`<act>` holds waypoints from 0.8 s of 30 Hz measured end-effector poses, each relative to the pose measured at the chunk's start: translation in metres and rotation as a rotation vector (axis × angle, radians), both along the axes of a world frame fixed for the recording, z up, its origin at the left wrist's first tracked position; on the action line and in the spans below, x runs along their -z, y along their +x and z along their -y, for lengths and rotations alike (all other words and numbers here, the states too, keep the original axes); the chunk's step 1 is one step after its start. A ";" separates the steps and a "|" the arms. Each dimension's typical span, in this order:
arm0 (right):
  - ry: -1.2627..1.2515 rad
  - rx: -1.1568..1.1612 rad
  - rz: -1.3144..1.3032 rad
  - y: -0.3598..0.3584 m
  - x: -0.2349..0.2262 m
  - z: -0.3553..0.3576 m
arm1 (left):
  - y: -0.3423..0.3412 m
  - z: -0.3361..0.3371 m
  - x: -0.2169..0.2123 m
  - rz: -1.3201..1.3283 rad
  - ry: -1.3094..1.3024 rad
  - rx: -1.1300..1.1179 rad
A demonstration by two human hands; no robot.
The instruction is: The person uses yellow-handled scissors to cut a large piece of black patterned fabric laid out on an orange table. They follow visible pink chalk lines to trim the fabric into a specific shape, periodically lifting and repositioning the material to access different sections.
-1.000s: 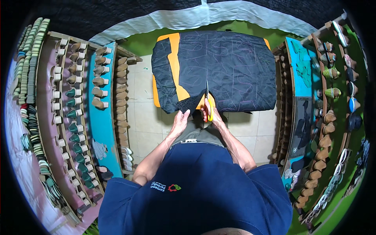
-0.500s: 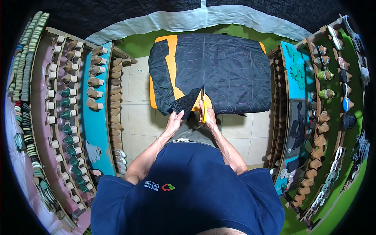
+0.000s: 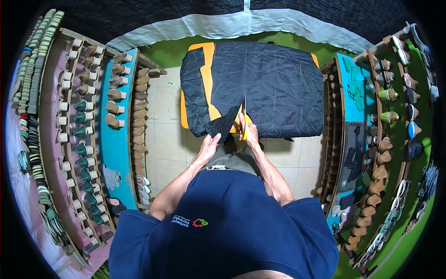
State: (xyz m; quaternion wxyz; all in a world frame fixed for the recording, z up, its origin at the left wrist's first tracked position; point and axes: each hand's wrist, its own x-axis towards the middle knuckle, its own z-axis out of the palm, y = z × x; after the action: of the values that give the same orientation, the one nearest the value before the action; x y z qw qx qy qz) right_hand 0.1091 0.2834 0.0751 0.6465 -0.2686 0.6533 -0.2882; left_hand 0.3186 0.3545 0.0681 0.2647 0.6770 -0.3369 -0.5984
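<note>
A large black sheet point(image 3: 274, 88) marked with faint drawn outlines lies over an orange board point(image 3: 206, 69). A straight cut runs into the sheet from its near edge. My right hand point(image 3: 251, 133) grips yellow-handled scissors point(image 3: 244, 118), whose blades point away from me into that cut. My left hand point(image 3: 210, 142) holds the loose black flap point(image 3: 217, 124) to the left of the cut, at the sheet's near edge.
Wooden racks of shoe lasts point(image 3: 125, 97) and a blue board point(image 3: 109, 139) line the left side. More racks with shoes and lasts point(image 3: 385, 121) stand on the right. The floor is pale tile point(image 3: 169, 139). A white cloth point(image 3: 260, 23) hangs behind the sheet.
The view has shifted slightly between frames. Both hands remain at the near edge of the black sheet, with the scissors still in the cut.
</note>
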 end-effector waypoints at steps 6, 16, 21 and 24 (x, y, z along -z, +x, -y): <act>0.000 -0.020 0.082 -0.004 0.002 0.018 | -0.004 -0.001 -0.006 -0.006 -0.043 -0.064; -0.021 0.008 0.077 -0.012 0.009 0.035 | -0.005 -0.005 -0.006 0.040 -0.097 -0.121; 0.024 -0.033 0.157 -0.010 0.001 0.061 | -0.003 -0.006 -0.009 0.056 -0.086 -0.140; 0.044 -0.022 0.176 -0.008 -0.003 0.076 | -0.002 -0.005 -0.013 0.046 -0.084 -0.147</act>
State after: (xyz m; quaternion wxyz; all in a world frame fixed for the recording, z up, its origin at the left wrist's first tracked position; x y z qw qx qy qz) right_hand 0.1006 0.2079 0.0781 0.7103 -0.2351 0.5972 -0.2892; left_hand 0.3165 0.3595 0.0808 0.3284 0.7017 -0.3170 -0.5470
